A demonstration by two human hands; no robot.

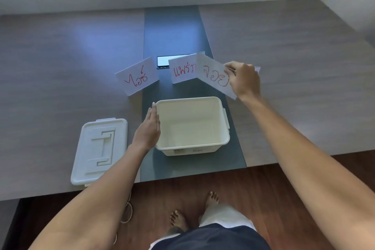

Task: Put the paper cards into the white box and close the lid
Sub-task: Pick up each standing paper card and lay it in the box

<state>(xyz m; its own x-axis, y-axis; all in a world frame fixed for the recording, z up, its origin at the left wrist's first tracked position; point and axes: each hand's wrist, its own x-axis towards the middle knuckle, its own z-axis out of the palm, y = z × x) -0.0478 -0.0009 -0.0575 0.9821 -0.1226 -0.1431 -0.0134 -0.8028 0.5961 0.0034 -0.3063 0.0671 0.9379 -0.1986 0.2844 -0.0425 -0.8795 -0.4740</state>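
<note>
The white box [221, 140] stands open and empty near the table's front edge. Its lid [99, 152] lies flat on the table to its left. My left hand [147, 130] rests flat against the box's left wall, fingers straight. My right hand [243, 80] pinches a folded paper card [213, 75] with red writing, lifted and tilted behind the box's far right corner. Two more cards with red writing stand on the table: one at the left [137, 76], one in the middle [183, 71], partly behind the held card.
A dark phone [162, 62] lies flat behind the cards on the dark strip [172, 30] that runs down the middle of the grey table. The table's front edge is close to my body; below it are a wooden floor and my bare feet.
</note>
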